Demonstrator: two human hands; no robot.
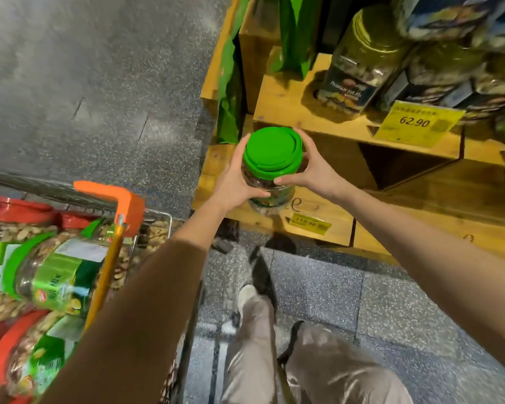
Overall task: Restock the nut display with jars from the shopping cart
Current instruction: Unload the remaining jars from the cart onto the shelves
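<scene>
**A:** Head view. Where's the jar?

**B:** Jar [270,182] is upright with its green lid [270,150] up. It's held over the lower crate [315,205] of the display, just below the shelf [289,109] edge. Can't tell if the base touches the wood.

**A:** Grips?

**B:** Both are clamped on the jar. Left grip [236,182] wraps the left side, thumb across the front under the lid. Right grip [309,170] mirrors it, fingers curled round the back. Neither is spread.

**A:** Cart?

**B:** Cart [126,205] sits left, well apart from the display. More jars [53,275] lie in it on their sides.

**A:** Shelf state?

**B:** Dark-label jars [353,74] stand further right on the shelf, above the 62.90 tag [414,121]. There's bare wood to their left.

**A:** How to do the set-down right?

**B:** My read:
- Keep the jar vertical and carry the load on the body, not the lid rim.
- Pick the slot first; I can't tell which tier it's bound for.
- Land the base flat and well back from the crate edge.
- Turn the label to face out.
- Let go one grip at a time, and only once the jar sits steady.
- Main risk is clipping the shelf edge on a lift.
</scene>
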